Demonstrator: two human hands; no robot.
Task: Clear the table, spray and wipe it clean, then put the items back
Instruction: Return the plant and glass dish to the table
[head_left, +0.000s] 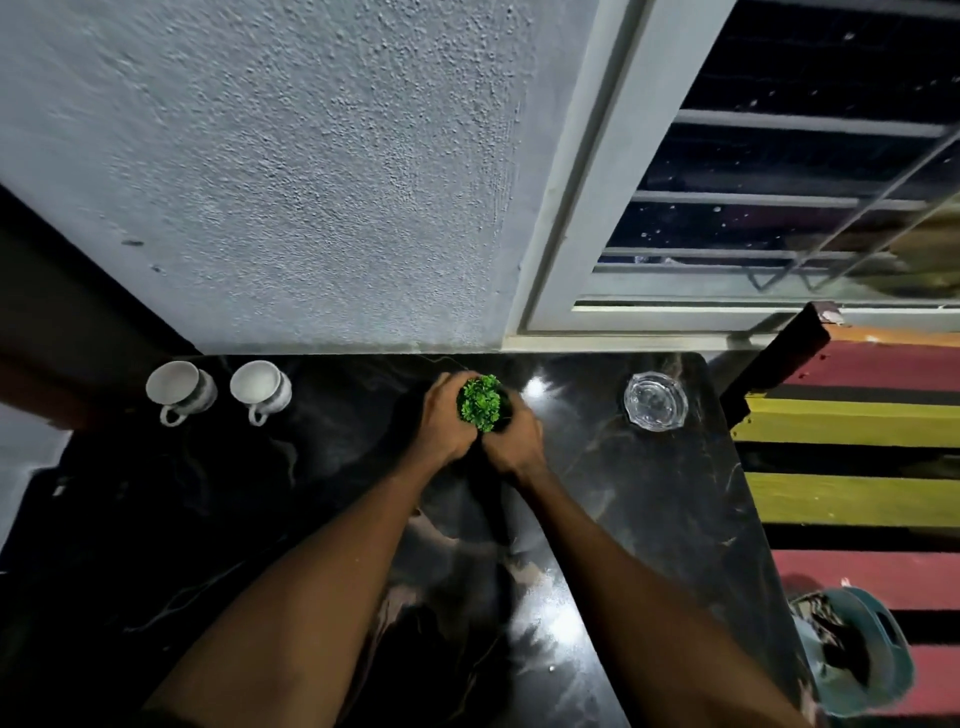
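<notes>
A small potted plant with bright green leaves stands near the back middle of the glossy black marble table. My left hand wraps its left side and my right hand wraps its right side, so the pot itself is hidden. Two white cups stand side by side at the back left of the table. A clear glass ashtray sits at the back right.
A textured grey wall runs along the table's back edge, with a barred window to the right. Right of the table lies a striped red, yellow and black surface. A teal basket sits by the table's right edge.
</notes>
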